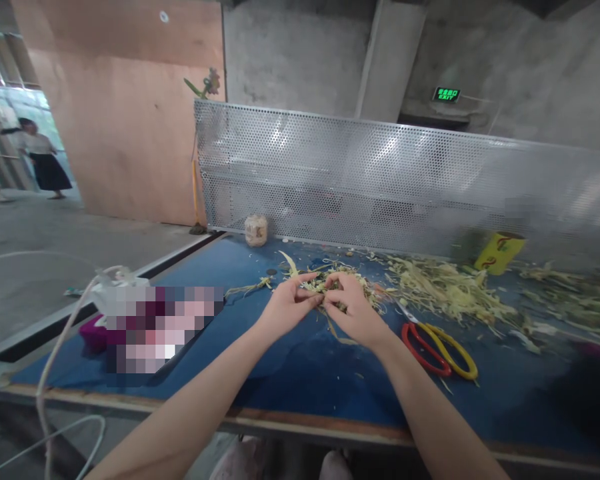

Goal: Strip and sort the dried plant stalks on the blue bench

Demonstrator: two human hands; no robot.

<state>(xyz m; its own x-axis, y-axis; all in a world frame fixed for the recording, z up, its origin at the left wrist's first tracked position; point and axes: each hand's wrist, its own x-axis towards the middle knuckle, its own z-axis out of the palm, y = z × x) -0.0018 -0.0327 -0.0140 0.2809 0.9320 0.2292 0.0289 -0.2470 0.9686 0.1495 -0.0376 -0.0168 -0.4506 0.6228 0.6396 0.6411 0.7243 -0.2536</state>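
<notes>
Small pile of plant shreds point(374, 293), centre of frame: yellow-green strips and dry bits, loose on the blue-topped bench point(210, 353). Left hand point(291, 303) at its near left, thumb and forefinger narrowed over the shreds; right hand point(353, 307) opposite, fingers bent down into them. Tips of both close together; cannot tell whether either pinches a strip

Progress, by judgement: midway at most. Larger heap of pale strips point(445, 293), right of centre, looks pulled apart, though whether it counts as finished or waiting is unclear. Central pile looks mixed and unsorted, so handling there seems incomplete. A few long stems point(250, 288) lie apart, left of the hands. Scissors point(453, 343) with one red and one yellow handle lie right of the right hand, untouched

Writing: tilted yellow container point(500, 253) at right, dark red emblem, lettering too small to read. Pale jar-like object point(256, 231) at the bench's far edge, dark mark, illegible. Perforated metal panel point(300, 160) behind, no writing made out. Green lit sign point(447, 94), upper right: Chinese characters above "EXIT"
</notes>
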